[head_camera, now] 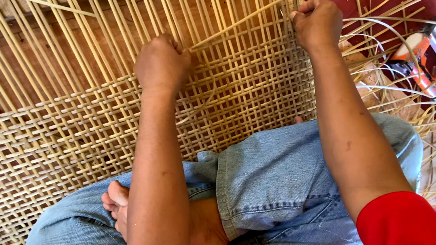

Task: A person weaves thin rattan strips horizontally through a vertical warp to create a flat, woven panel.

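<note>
on the woven cane panel (114, 127), left hand (162, 64) is fisted on a cane strip (248, 16) at the weave's top edge; right hand (317, 22) pinches it at the panel's right border. lower rows look woven, upper stakes bare (roughly half left). orange nail gun (423, 58) right of panel.

Two hands work here: one left hand (162, 64) and one right hand (317, 22), each closed in a fist. One long cane strip (248, 17) runs between their fingers. One woven cane panel (58, 142) lies under the knuckles. One orange staple gun (423, 58) sits just beyond the right hand's fingers. Loose cane strips (409, 5) there are too tangled to count. Two bare feet (117, 205) show.
</note>
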